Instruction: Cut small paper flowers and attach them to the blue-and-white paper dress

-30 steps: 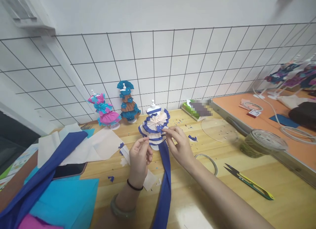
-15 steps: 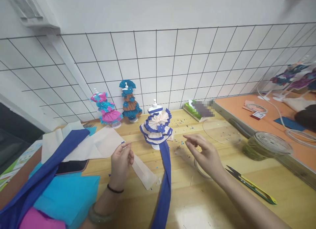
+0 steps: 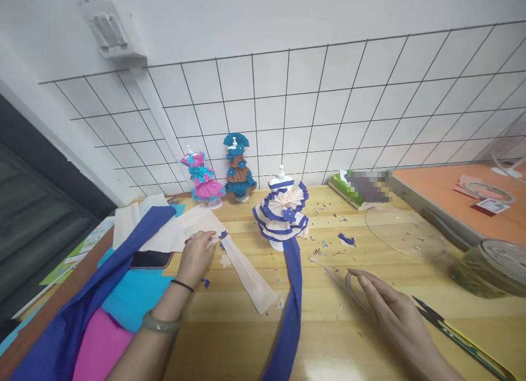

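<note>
My left hand (image 3: 198,255) is over the edge of the cream crepe paper (image 3: 201,223), fingers curled and tips together. What they hold, if anything, is too small to make out. Just past the fingertips lie a small blue paper flower (image 3: 222,234) and a folded cream strip (image 3: 250,277). A cream flower (image 3: 225,260) lies below them. My right hand (image 3: 390,310) is closed with thumb and forefinger on a roll of tape (image 3: 351,286), its pale loose end trailing left. Between my hands stands a small white dress form (image 3: 281,175) in a cream-and-blue ruffled paper dress (image 3: 281,214).
A long blue strip (image 3: 292,293) runs from the dress toward me. Two dressed figures, pink (image 3: 205,186) and teal-brown (image 3: 240,175), stand behind. Thread snips (image 3: 460,337) and a clear round container (image 3: 493,268) are on the right. Coloured paper (image 3: 135,296) covers a phone on the left.
The view has swung left. My right hand has come down and closed on the tape roll, uncovering a blue-and-cream scrap. My left hand has shifted slightly left relative to the cream strip.
</note>
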A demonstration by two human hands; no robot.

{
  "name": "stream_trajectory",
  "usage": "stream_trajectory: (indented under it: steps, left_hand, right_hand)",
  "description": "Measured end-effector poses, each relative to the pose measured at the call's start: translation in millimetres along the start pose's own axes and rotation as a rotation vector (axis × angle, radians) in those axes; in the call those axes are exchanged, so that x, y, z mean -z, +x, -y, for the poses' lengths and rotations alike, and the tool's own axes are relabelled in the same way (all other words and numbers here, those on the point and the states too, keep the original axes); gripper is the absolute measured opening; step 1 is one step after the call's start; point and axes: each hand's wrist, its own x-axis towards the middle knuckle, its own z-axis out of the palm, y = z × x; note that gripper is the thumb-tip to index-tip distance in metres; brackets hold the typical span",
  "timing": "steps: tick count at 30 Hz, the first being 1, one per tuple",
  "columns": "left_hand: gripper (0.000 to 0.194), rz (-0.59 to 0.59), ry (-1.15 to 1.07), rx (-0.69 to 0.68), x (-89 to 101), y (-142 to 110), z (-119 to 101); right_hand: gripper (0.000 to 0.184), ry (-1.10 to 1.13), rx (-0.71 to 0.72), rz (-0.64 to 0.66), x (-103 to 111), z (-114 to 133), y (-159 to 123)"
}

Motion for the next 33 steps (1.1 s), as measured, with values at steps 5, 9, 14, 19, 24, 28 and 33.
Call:
stream_trajectory:
  steps: [5,9,14,19,24,28,33]
  left_hand:
    - [0.018,0.103,0.225,-0.188,-13.8,9,-2]
    - [0.017,0.109,0.325,-0.263,-18.6,21,3]
    - [0.014,0.005,0.352,-0.306,-4.8,19,-1]
    - [0.013,-0.281,0.334,-0.422,11.8,-4,-23]
    - [0.015,-0.29,0.082,-0.002,14.1,-11,-33]
    - [0.023,-0.143,-0.321,0.188,10.3,-11,-34]
    - [0.023,-0.125,-0.454,0.172,8.4,-20,-47]
  right_hand:
    - [0.035,-0.045,0.086,0.048,-6,-7,-6]
    - [0.034,-0.071,0.145,0.063,-6,-9,-10]
    - [0.031,-0.077,0.184,0.06,-5,-12,-9]
    - [0.033,-0.019,0.172,0.019,-3,-8,-4]
    - [0.035,0.05,0.096,0.026,-1,-5,-5]
    - [0.034,0.096,0.045,0.061,-3,-4,-7]
    - [0.027,0.162,0.152,0.268,-17,37,-4]
